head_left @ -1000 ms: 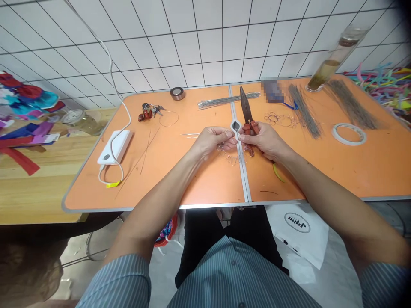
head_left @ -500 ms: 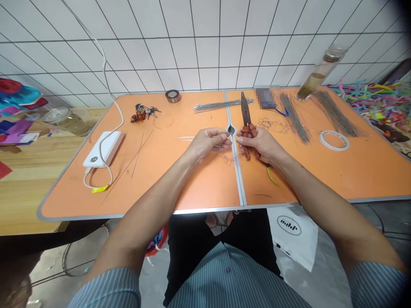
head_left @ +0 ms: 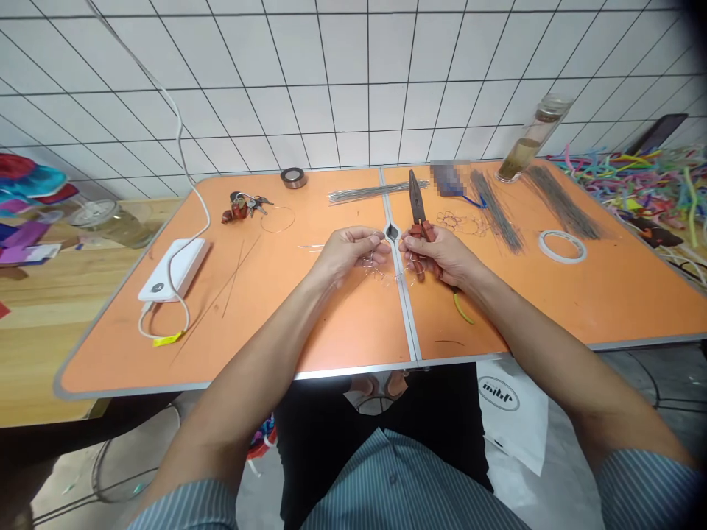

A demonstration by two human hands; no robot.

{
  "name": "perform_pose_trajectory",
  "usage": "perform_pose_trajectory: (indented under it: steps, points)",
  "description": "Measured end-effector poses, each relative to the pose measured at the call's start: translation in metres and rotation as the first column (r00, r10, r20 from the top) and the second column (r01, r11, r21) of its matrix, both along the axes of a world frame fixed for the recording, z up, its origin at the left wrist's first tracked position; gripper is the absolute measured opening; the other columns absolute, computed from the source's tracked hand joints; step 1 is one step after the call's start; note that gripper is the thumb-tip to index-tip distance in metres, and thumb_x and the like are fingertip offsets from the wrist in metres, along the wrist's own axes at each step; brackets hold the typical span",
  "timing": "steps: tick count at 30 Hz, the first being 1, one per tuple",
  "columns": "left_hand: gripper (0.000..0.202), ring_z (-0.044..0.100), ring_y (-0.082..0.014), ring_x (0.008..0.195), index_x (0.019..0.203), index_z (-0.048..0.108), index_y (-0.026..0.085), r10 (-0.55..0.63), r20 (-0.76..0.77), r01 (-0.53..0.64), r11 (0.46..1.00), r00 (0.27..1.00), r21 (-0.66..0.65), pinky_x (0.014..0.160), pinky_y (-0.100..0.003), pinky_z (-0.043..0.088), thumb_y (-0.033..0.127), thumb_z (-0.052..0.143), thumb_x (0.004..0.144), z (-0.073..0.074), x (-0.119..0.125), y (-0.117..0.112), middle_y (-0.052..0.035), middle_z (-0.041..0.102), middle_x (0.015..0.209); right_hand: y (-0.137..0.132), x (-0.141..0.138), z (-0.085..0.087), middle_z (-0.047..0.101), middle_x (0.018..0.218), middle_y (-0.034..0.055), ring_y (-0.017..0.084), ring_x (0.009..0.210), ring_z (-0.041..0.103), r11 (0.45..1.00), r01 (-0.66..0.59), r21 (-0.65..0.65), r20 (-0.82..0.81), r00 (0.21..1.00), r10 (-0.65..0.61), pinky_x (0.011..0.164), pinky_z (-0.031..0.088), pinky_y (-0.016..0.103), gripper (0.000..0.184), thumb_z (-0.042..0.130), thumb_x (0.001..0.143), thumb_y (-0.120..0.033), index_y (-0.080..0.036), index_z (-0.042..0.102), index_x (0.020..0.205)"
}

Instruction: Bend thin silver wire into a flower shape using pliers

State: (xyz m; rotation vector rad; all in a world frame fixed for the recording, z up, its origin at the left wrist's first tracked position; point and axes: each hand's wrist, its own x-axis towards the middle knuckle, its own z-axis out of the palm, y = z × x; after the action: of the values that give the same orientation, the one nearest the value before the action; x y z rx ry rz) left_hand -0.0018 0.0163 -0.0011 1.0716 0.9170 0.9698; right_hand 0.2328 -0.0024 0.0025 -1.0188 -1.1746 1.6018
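My left hand (head_left: 353, 255) is closed in a pinch on a thin bent wire (head_left: 380, 274), whose small loops hang below the fingers. Facing it, my right hand (head_left: 445, 256) is wrapped around the red handles of a pair of long-nose pliers (head_left: 417, 200). The plier jaws point up toward the wall and look closed. My right fingertips and thumb are close to the wire's other end; whether they pinch it too, I cannot tell. Beyond my right hand lies another piece of looped wire (head_left: 458, 221) on the orange table (head_left: 342, 324).
Bundles of straight wire (head_left: 359, 194) lie at the back, with more wires (head_left: 497, 213) to the right. Around them are a white tape ring (head_left: 562, 247), a dark tape roll (head_left: 292, 177), keys (head_left: 248, 206), a white power bank (head_left: 174, 270) and a glass bottle (head_left: 524, 151).
The camera view has shifted slightly. Both hands stay close together over the table seam, and the looped wire between them has turned a little. The pliers remain in my right hand.
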Motion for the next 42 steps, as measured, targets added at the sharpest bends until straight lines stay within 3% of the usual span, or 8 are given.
perform_pose_trajectory:
  steps: [5, 9, 17, 20, 29, 35, 38, 42]
  points:
    - [0.022, 0.079, -0.0175, 0.073, 0.099, 0.081, 0.013, -0.002, 0.015, 0.002, 1.0, 1.0, -0.007, 0.07, -0.028, 0.059, 0.029, 0.091, 0.088, 0.0004, 0.0031, -0.0022, -0.0113, 0.086, 0.09, 0.0011, -0.0024, -0.0015, 0.069, 0.075, -0.001, 0.015, 0.065, 0.068, 0.997, 0.079, -0.019, 0.015, 0.997, -0.079, 0.046, 0.057, 0.024, 0.064, 0.113, 0.053, -0.041, -0.019, 0.072, 0.096]
    - [0.024, 0.08, -0.0181, 0.075, 0.101, 0.081, 0.013, -0.027, 0.053, 0.028, 1.0, 0.998, -0.009, 0.072, -0.028, 0.06, 0.03, 0.091, 0.088, 0.0007, 0.0035, -0.0024, -0.0118, 0.086, 0.09, 0.0019, -0.0024, -0.0012, 0.07, 0.077, -0.0015, 0.014, 0.063, 0.068, 0.995, 0.093, -0.032, 0.006, 0.996, -0.092, 0.046, 0.058, 0.024, 0.064, 0.113, 0.052, -0.038, -0.019, 0.071, 0.097]
    - [0.034, 0.083, -0.0221, 0.081, 0.103, 0.078, 0.013, -0.101, 0.091, 0.105, 0.994, 0.991, -0.04, 0.075, -0.033, 0.063, 0.047, 0.076, 0.103, -0.0012, 0.0032, 0.0027, -0.016, 0.085, 0.098, 0.0013, 0.0, 0.0011, 0.07, 0.074, -0.0011, 0.015, 0.058, 0.064, 0.997, 0.077, 0.0, 0.018, 0.997, -0.077, 0.04, 0.051, 0.025, 0.053, 0.108, 0.059, -0.035, -0.022, 0.071, 0.094]
    - [0.031, 0.082, -0.0206, 0.078, 0.105, 0.079, 0.013, -0.132, 0.087, 0.135, 0.991, 0.987, -0.027, 0.074, -0.031, 0.063, 0.043, 0.081, 0.1, 0.0002, 0.0032, 0.0012, -0.0156, 0.086, 0.098, -0.0001, -0.0007, 0.0017, 0.07, 0.074, -0.0013, 0.015, 0.059, 0.065, 0.998, 0.066, -0.004, 0.03, 0.997, -0.065, 0.045, 0.056, 0.026, 0.054, 0.108, 0.06, -0.034, -0.022, 0.07, 0.096]
    - [0.016, 0.082, -0.0188, 0.072, 0.102, 0.079, 0.012, -0.123, 0.084, 0.129, 0.989, 0.989, -0.068, 0.075, -0.03, 0.063, 0.027, 0.074, 0.105, 0.0026, 0.0049, -0.0001, -0.0143, 0.086, 0.091, -0.0017, -0.0028, 0.0013, 0.07, 0.071, -0.0006, 0.016, 0.057, 0.065, 0.999, 0.042, -0.007, 0.084, 0.996, -0.041, 0.039, 0.049, 0.026, 0.058, 0.109, 0.059, -0.042, -0.021, 0.07, 0.096]
    - [0.014, 0.08, -0.0181, 0.071, 0.094, 0.077, 0.011, -0.103, 0.093, 0.109, 0.992, 0.99, -0.064, 0.075, -0.03, 0.062, 0.023, 0.08, 0.1, 0.001, 0.0064, -0.0003, -0.0139, 0.085, 0.087, -0.0016, -0.0038, 0.0018, 0.07, 0.072, -0.0003, 0.016, 0.058, 0.066, 0.999, 0.043, -0.003, 0.091, 0.995, -0.043, 0.043, 0.054, 0.027, 0.057, 0.11, 0.059, -0.04, -0.021, 0.07, 0.095]
    - [0.017, 0.081, -0.0189, 0.073, 0.096, 0.075, 0.012, -0.106, 0.098, 0.114, 0.991, 0.989, -0.077, 0.074, -0.03, 0.062, 0.028, 0.079, 0.102, 0.002, 0.0067, -0.0006, -0.0143, 0.085, 0.09, -0.0009, -0.0029, 0.0012, 0.071, 0.073, 0.0002, 0.016, 0.056, 0.065, 0.999, 0.036, -0.007, 0.098, 0.995, -0.035, 0.04, 0.053, 0.027, 0.055, 0.109, 0.061, -0.04, -0.022, 0.07, 0.095]
    - [0.035, 0.083, -0.023, 0.082, 0.101, 0.074, 0.014, -0.081, 0.113, 0.09, 0.993, 0.99, -0.078, 0.08, -0.036, 0.064, 0.05, 0.075, 0.104, 0.0015, 0.0053, 0.0034, -0.0165, 0.085, 0.1, 0.0018, 0.0016, -0.0012, 0.07, 0.075, -0.0003, 0.016, 0.059, 0.065, 0.999, 0.05, 0.005, 0.074, 0.996, -0.05, 0.044, 0.056, 0.028, 0.052, 0.109, 0.063, -0.038, -0.023, 0.072, 0.097]
